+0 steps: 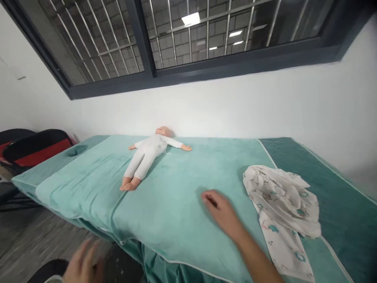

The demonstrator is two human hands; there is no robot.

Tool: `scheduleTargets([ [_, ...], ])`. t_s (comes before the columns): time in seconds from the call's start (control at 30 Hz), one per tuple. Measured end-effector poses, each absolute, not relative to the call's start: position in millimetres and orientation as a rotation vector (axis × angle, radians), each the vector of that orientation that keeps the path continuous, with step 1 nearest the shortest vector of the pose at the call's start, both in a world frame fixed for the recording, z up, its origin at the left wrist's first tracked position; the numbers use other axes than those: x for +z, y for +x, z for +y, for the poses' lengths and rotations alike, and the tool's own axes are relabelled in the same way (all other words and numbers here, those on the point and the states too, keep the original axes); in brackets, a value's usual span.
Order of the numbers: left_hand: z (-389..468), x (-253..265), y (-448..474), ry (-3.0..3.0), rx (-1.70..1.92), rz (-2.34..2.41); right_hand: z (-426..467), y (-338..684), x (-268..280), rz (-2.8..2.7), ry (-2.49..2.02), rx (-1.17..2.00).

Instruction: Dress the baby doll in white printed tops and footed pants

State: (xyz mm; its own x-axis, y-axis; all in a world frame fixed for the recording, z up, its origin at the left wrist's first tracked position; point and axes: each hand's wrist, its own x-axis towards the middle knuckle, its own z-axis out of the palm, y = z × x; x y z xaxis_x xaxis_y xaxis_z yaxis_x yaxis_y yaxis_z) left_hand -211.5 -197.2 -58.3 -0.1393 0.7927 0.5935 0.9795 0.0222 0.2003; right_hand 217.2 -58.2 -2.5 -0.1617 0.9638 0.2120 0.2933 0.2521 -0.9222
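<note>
A baby doll (150,147) in a white body suit lies on its back on the green-covered bed (182,177), arms spread, its head by the wall. My right hand (219,210) is over the bed between the doll and a rumpled printed white cloth (279,204). Its fingers are loosely curled, and nothing shows in them. Low at the left, my left hand (84,263) hovers beyond the bed's front edge. It is blurred, with its fingers apart and nothing seen in it. Neither hand touches the doll.
Red and black chairs (41,147) stand at the left end of the bed. Behind it, a white wall (220,106) rises to a dark-framed window (153,72) with metal bars. A face hole (76,150) opens near the bed's left end. The front cover hangs in folds.
</note>
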Motion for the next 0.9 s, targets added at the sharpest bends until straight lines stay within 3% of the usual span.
scheduleTargets([
  [0.13,-139,-38,-101,-2.088,-0.922,-1.494,-103,223,-11,-1.799,-1.242,0.72],
  [0.27,-75,-16,6,-2.39,-1.008,-1.544,-125,230,-18,-1.878,-1.369,0.558],
  [0.4,-14,-6,76,-2.549,-0.7,-1.648,-130,229,-19,-1.89,-1.403,0.546],
  [0.6,55,-7,117,-2.664,-0.458,-1.635,-111,241,-2,-1.591,-1.53,0.627],
  [0.77,84,-8,126,-2.66,-0.39,-1.709,-96,299,6,-1.583,-1.773,0.062],
  [0.9,92,-9,131,-2.644,-0.395,-1.741,-98,349,-6,-1.523,-1.811,-0.081],
])
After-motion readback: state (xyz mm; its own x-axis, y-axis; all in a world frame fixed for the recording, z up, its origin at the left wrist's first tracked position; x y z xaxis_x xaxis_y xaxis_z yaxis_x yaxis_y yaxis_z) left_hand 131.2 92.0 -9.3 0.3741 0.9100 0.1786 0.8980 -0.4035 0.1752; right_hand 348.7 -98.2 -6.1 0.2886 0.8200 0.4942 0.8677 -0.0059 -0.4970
